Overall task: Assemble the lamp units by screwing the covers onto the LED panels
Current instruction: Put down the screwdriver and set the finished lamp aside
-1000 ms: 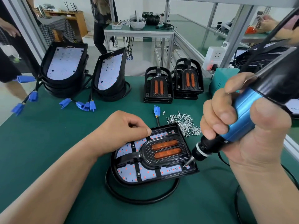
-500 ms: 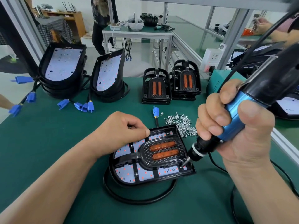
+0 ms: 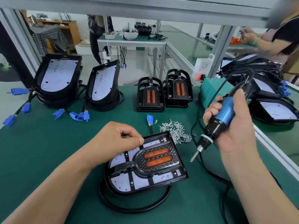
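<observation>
Nearest me a black cable (image 3: 132,207) loops on the green mat (image 3: 48,151) around the near edge of the lamp unit. The LED panel (image 3: 123,183) lies flat there with the cover (image 3: 155,157) seated on it, orange lenses up. My left hand (image 3: 119,139) rests on the unit's far left edge, fingers curled into a loose fist, thumb tip against the rim. To the right, clear of the unit, my right hand (image 3: 229,126) grips the blue electric screwdriver (image 3: 216,122), its bit (image 3: 194,155) slanting down toward the mat, touching nothing. A pile of screws (image 3: 176,131) lies just past the unit's far right corner, beside a blue connector (image 3: 149,118). Farther back stand stacked covers (image 3: 151,97), and bare panels (image 3: 56,76) at the left.
</observation>
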Tool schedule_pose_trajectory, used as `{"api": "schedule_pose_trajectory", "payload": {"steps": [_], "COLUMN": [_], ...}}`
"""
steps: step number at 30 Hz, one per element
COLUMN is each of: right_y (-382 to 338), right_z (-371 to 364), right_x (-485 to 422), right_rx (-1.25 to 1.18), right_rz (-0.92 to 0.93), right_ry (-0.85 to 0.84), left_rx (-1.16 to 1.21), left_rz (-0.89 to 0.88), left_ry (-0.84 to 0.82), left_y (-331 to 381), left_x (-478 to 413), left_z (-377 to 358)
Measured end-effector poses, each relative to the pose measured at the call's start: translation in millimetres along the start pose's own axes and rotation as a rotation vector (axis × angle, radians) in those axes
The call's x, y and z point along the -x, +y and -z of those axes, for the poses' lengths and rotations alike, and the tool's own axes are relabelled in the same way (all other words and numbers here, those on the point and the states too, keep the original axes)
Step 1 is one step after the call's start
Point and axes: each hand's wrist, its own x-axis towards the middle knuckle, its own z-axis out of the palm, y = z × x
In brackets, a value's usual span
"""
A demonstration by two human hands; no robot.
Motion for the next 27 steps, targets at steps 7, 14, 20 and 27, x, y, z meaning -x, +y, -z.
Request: {"api": "schedule_pose_trajectory", "payload": {"steps": [7,14,20,27], "right_y": [-3.1,8.2,11.2,5.5], "right_z": [30.1,43.0,52.0,52.4], "right_x": [-23.4,-34.8,-41.5,-38.7], "right_rx": [0.112,0.264,0.502,1.569], "right_rz": [-0.209,-0.270,-0.226,0.010], "right_ry": [0.134,0.053,0.090,0.118], "left_rx": [-0.020,-0.008,-0.029,-0.024], "left_rz": [0.006,0.023,0.037,0.021], "left_ry": [-0.015,-0.007,0.003,-0.056], "left_y": [0.9,2.7,0.5,-1.5], "left_x": [0.1,1.0,-2.6,-1.2], "left_z": [2.7,2.5,2.4,7.5]}}
